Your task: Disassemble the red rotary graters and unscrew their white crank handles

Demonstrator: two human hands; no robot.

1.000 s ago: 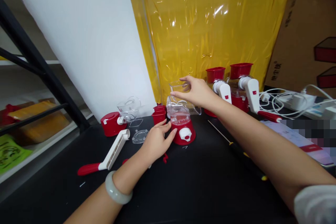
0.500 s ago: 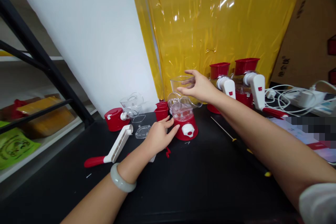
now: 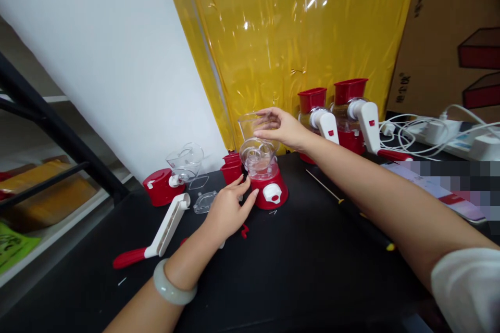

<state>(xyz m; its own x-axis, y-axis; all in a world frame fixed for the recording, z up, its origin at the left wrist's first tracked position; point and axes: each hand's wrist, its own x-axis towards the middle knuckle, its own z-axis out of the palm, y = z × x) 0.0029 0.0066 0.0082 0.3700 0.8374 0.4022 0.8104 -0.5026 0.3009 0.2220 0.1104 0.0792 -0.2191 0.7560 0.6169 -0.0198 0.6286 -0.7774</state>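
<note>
My right hand (image 3: 284, 128) grips the rim of a clear plastic body (image 3: 255, 145) that stands on a red base with a white knob (image 3: 269, 193). My left hand (image 3: 227, 209) lies on the black table (image 3: 304, 270), fingers apart, its fingertips touching the left side of that red base. A pale bangle (image 3: 172, 287) circles my left wrist. Small red cups (image 3: 231, 169) stand just behind my left hand.
A white crank with a red grip (image 3: 156, 237), a red base (image 3: 161, 186) with a clear part (image 3: 186, 161) and a clear lid (image 3: 203, 202) lie at left. Two assembled red-and-white units (image 3: 344, 117) stand at right, near white cables (image 3: 429, 132), a screwdriver (image 3: 347, 208) and a cardboard box (image 3: 453, 36).
My right hand has shifted along the clear body's rim, and the clear body has settled lower on the red base. My left hand stays against the base. The camera shifted slightly.
</note>
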